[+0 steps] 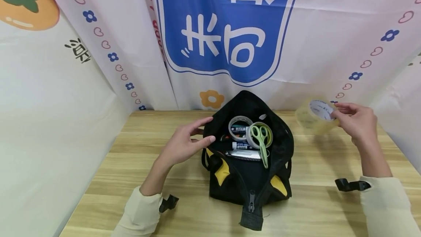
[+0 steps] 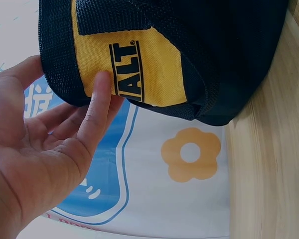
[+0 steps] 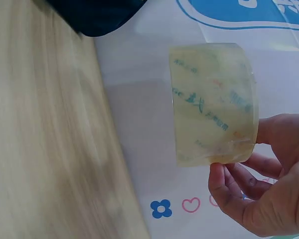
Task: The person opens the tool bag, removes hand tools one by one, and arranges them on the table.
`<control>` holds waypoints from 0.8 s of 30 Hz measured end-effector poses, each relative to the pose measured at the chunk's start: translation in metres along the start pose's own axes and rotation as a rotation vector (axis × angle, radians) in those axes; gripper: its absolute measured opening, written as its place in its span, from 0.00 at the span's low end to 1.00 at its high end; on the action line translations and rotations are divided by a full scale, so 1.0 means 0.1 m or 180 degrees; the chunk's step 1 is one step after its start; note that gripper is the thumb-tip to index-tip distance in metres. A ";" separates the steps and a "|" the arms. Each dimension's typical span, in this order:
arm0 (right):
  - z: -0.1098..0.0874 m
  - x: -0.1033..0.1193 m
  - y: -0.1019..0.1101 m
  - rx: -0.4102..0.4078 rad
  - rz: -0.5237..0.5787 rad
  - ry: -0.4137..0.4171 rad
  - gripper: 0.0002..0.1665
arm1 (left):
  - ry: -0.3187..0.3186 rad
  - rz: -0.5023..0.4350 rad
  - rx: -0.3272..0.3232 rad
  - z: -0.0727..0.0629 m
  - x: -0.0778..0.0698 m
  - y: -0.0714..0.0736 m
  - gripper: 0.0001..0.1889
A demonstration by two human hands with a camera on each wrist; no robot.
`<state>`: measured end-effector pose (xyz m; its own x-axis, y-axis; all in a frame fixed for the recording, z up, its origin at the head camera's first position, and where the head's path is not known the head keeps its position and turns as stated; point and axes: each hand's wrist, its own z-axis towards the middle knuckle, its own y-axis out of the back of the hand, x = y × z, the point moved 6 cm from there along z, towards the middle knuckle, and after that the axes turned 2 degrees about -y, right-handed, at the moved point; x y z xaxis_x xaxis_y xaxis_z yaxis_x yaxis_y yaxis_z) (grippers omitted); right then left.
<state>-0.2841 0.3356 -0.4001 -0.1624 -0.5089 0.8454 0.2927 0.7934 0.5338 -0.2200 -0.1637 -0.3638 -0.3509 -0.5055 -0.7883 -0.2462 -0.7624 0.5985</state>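
Observation:
My right hand [image 1: 360, 121] pinches a wide roll of clear packing tape [image 3: 212, 104] by its edge, above the table to the right of the bag. In the head view the white inner core of the roll faces up. My left hand [image 1: 185, 140] touches the left side of a black and yellow tool bag [image 1: 250, 185], thumb and forefinger spread along its rim. The left wrist view has a fingertip against the bag's yellow panel [image 2: 134, 69]. Inside the open bag lie green-handled scissors [image 1: 261, 142], two tape rolls, a glue stick [image 1: 241, 145] and a silvery utility knife [image 1: 245, 154].
The bag stands on a wood-grain table [image 1: 131, 164], its zipper pull [image 1: 251, 202] toward me. Behind the table hangs a printed cloth [image 1: 312, 46] with a blue sign shape. Another white cloth [image 1: 49, 120] hangs at the left.

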 end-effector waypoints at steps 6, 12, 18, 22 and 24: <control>0.04 -0.06 -0.07 0.0091 0.0009 0.0072 0.31 | -0.0011 -0.0004 -0.0023 -0.01 0.00 0.00 0.32; 0.06 -0.11 -0.17 0.0185 -0.0114 0.0181 0.29 | -0.0017 0.0016 -0.0038 0.00 -0.01 0.00 0.33; 0.08 -0.18 -0.22 0.0264 -0.0201 0.0205 0.28 | -0.0017 0.0025 -0.0027 0.00 -0.01 0.00 0.33; 0.10 -0.22 -0.24 0.0300 -0.0261 0.0215 0.27 | -0.0006 0.0041 -0.0027 0.00 -0.01 0.00 0.33; 0.11 -0.24 -0.25 0.0306 -0.0282 0.0227 0.27 | 0.0003 0.0043 -0.0028 0.00 0.00 -0.01 0.33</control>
<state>-0.2979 0.3315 -0.4332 -0.1152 -0.5981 0.7931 0.1879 0.7709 0.6086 -0.2197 -0.1630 -0.3638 -0.3533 -0.5163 -0.7802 -0.2335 -0.7589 0.6079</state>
